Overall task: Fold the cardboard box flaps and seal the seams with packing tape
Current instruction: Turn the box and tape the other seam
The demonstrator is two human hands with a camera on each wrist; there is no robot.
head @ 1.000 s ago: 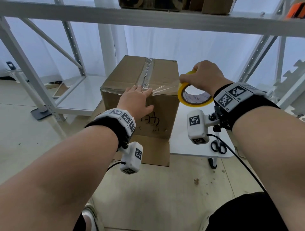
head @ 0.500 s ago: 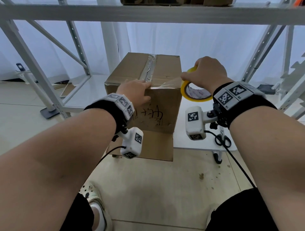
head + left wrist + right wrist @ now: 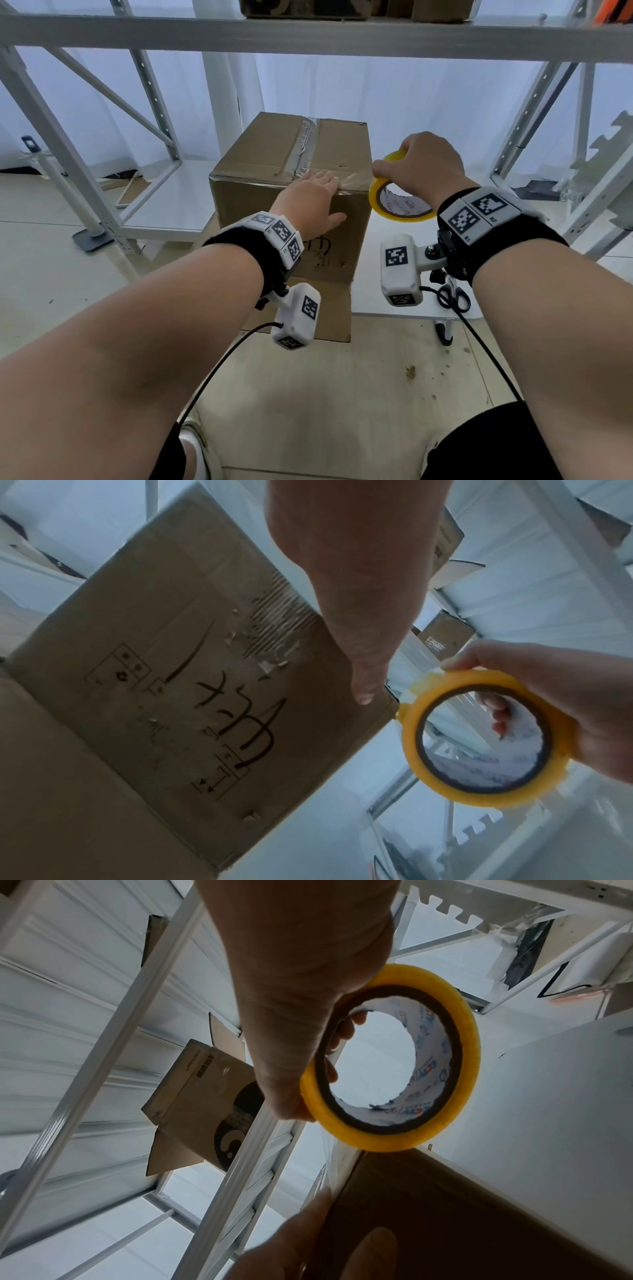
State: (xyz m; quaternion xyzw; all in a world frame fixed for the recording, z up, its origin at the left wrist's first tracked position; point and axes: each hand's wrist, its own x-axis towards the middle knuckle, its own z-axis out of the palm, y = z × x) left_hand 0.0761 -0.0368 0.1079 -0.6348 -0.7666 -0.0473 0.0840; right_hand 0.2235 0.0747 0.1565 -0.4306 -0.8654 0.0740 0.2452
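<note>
A brown cardboard box (image 3: 267,161) stands in front of me, its top flaps shut and a strip of clear tape over the centre seam. My left hand (image 3: 315,202) lies flat over the front top edge, fingers on the top and thumb (image 3: 363,693) on the front face, pressing down clear tape (image 3: 356,181). That tape runs along the edge to a yellow tape roll (image 3: 375,198) just off the box's right front corner. My right hand (image 3: 421,168) grips the roll with fingers through its core (image 3: 342,1031). A lower flap (image 3: 329,308) hangs open below.
The box rests on a low white table (image 3: 394,308) with black scissors (image 3: 452,298) near its front edge. White metal racking (image 3: 308,34) surrounds it, with boxes on the shelf overhead. Tiled floor lies below.
My left hand has slid to the right along the box's front top edge, toward the roll. The right hand keeps the roll beside the right corner.
</note>
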